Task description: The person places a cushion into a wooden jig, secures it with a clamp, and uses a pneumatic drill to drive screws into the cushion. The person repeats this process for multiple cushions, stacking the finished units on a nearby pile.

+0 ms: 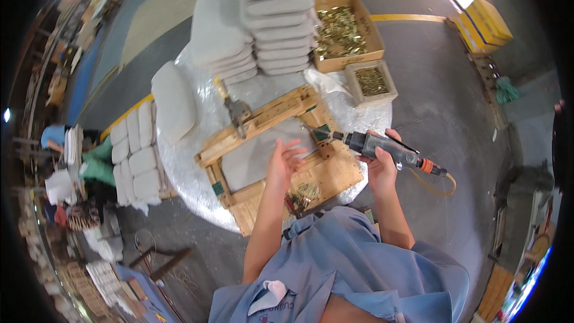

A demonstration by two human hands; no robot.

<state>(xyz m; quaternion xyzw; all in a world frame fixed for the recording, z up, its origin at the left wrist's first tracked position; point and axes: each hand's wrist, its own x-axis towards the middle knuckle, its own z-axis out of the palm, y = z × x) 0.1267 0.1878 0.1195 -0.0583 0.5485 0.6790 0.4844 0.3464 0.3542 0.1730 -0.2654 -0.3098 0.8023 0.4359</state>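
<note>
Blue shirt of the person fills the lower edge. From it both bare forearms go up to the table, which is round and covered with silver foil. On the table lies a wooden frame with a grey pad inside. Left hand is above the pad, fingers open and spread, holding nothing. Right hand is closed around a pneumatic tool at the right edge of the table; the tool tip is at the frame. Brass screws lie on the frame near the left wrist. At the far edge stand stacked grey cushions and two boxes of brass parts.
</note>
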